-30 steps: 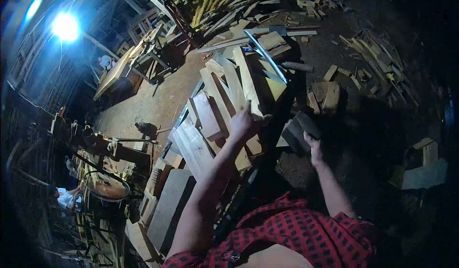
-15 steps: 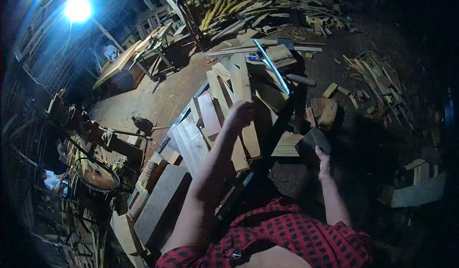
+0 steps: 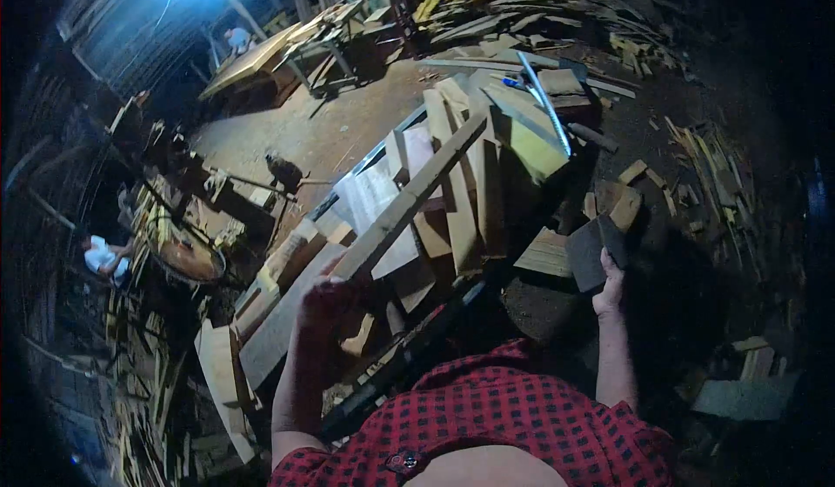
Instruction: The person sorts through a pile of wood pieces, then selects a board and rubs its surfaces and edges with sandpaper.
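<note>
My left hand (image 3: 323, 303) grips the near end of a long, narrow wooden board (image 3: 417, 187), which slants up and away over the pile. In my right hand (image 3: 611, 285) is a dark, flat wooden block (image 3: 587, 254), its thumb lying on the face and the other fingers hidden behind. Beneath the long board lie a pale wide board (image 3: 376, 196) and several planks (image 3: 465, 217) on a workbench. Toward the far end of the bench rests a long, shiny, straight metal strip (image 3: 546, 104), with a small blue object (image 3: 513, 82) beside it.
A thick grey beam (image 3: 270, 339) lies at the left of the bench. Wood blocks (image 3: 619, 202) sit on the ground at right, near stacked scrap strips (image 3: 718, 170). Farther off stand a wooden table (image 3: 261, 65) and a round pan-like object (image 3: 191, 261). Two other people are at left.
My left hand has gone from the middle of the pile toward me and to the left, and it now holds the long board. My right hand keeps the dark block. The view has shifted.
</note>
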